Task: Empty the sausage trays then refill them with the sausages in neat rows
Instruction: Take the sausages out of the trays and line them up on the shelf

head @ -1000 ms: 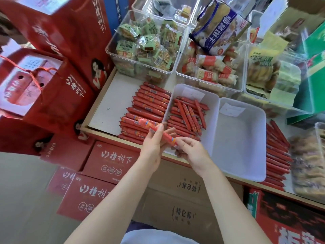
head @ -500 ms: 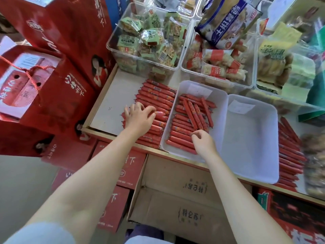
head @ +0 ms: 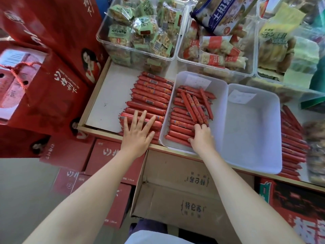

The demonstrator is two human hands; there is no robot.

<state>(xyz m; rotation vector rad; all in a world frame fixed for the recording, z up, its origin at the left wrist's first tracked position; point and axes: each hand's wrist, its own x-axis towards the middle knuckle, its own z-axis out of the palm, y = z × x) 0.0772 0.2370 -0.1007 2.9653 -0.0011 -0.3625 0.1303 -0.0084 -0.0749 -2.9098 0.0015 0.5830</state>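
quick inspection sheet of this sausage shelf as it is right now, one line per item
surface: pale shelf board with a wooden front lip.
job's things: left tray part filled, rows with a few sausages lying crosswise on top; right tray holds no sausages; loose sausages in a row left of the trays, more to the right.
clutter: clear bins of wrapped snacks behind.
hands: left hand flat on loose sausages; right hand in the left tray, fingers on sausages, grip unclear.
cables: nothing seen.
surroundings: red gift boxes left, cardboard carton below.
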